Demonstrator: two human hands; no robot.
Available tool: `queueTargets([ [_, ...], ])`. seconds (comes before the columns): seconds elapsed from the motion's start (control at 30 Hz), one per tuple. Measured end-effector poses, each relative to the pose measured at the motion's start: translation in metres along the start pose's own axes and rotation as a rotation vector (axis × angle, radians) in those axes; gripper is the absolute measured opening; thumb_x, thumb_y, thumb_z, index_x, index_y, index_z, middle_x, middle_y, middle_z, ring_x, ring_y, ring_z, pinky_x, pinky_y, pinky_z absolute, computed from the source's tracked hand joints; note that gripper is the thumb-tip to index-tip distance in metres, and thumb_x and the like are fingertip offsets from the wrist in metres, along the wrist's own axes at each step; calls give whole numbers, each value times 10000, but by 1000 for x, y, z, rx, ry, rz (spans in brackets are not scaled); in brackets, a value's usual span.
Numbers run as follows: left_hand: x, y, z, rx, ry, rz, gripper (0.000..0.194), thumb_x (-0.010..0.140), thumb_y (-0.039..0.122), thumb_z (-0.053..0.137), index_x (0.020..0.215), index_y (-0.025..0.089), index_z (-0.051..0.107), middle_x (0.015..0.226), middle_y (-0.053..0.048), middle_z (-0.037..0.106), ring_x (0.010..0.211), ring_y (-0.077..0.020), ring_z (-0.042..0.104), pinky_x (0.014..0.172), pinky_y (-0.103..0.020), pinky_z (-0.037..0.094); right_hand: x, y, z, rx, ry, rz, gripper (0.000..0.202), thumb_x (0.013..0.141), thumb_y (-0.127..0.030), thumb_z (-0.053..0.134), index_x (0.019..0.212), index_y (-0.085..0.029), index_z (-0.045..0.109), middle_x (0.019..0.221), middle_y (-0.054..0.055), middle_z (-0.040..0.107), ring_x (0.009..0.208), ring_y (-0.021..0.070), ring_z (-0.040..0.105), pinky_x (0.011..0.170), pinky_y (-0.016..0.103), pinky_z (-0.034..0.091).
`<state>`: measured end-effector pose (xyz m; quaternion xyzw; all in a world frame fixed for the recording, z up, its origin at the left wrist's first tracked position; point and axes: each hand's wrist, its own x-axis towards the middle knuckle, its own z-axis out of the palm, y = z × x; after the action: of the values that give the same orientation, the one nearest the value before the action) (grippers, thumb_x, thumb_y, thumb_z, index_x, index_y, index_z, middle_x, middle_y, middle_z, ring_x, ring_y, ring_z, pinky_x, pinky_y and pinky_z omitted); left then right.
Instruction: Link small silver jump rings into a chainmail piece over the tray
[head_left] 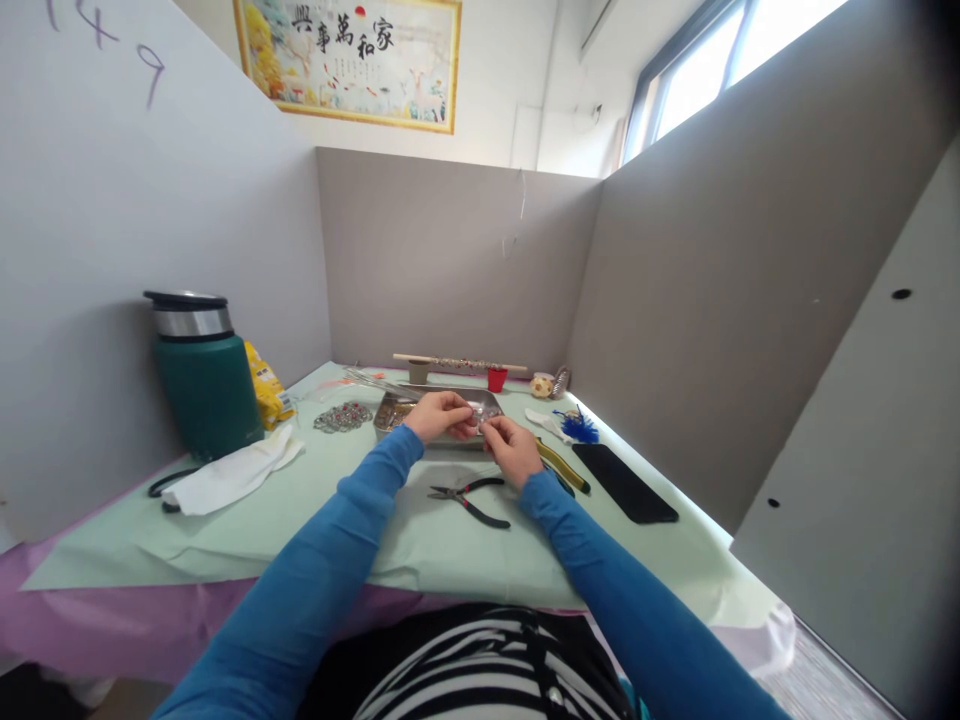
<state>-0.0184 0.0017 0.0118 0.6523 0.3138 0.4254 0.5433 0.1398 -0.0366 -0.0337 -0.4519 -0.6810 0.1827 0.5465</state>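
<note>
Sleeves (322, 560); small piece (478, 412), axis unclear

Likely a craft workshop: grey partitions (457, 260), black-handled pliers (459, 495), metal tray (382, 428).

Shiny metal tray (385, 430) as clock ctr: matt green flask (210, 395) w/ satin metal collar (193, 321) at 9, wood stick (409, 357) at 12, smooth blk slab (626, 484) at 4, plastic-look plier grips (489, 518) at 5.

Two hands (442, 415) (514, 451), two cups (418, 373) (496, 380), probably two pliers (459, 494) (564, 467)
</note>
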Motion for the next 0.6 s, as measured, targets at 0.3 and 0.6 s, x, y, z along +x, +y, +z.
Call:
queueTargets([
  [0.3, 0, 2, -7, -135, 141, 8, 202, 702, 173, 694, 787, 101, 525, 696, -89, 670, 561, -148, 643, 578, -292, 539, -52, -32, -18, -631, -411, -353, 397, 756, -561, 552, 929, -211, 623, 905, 67, 588, 880, 205, 504, 754, 317, 383],
  [0.6, 0, 4, -6, -137, 163, 58, 154, 731, 174, 655, 794, 84, 547, 709, -86, 662, 541, -131, 626, 556, -277, 534, -67, -38, -14, -703, -421, -335, 342, 801, -492, 522, 967, -194, 556, 947, 72, 548, 916, 226, 467, 789, 357, 352],
])
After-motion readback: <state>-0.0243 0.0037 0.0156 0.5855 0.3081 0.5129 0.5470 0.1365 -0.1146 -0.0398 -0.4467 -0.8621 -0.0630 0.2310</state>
